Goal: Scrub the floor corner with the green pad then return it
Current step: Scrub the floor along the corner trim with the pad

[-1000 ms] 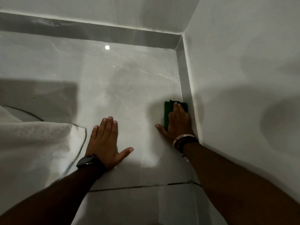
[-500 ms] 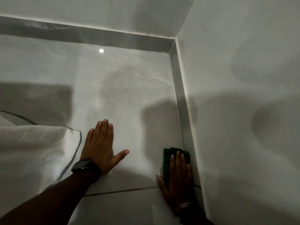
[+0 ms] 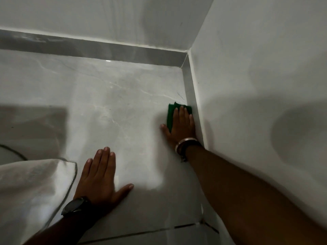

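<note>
The green pad (image 3: pixel 171 114) lies flat on the pale marble floor (image 3: pixel 123 103), right against the grey skirting of the right wall. My right hand (image 3: pixel 182 126) presses down on it with fingers together, covering most of it; only its far edge and left side show. The floor corner (image 3: pixel 183 68) is further ahead of the pad. My left hand (image 3: pixel 100 175), with a black watch at the wrist, rests flat on the floor nearer to me, fingers spread, holding nothing.
A white cloth (image 3: pixel 30 191) with a dark trim lies at the lower left beside my left hand. White walls (image 3: pixel 256 85) meet at the corner with grey skirting (image 3: pixel 106 48) along their base. A dark grout line (image 3: pixel 159 230) crosses the floor near me.
My right hand has pushed the green pad forward along the right skirting, from near the grout line towards the corner. The left hand stays planted on the floor.
</note>
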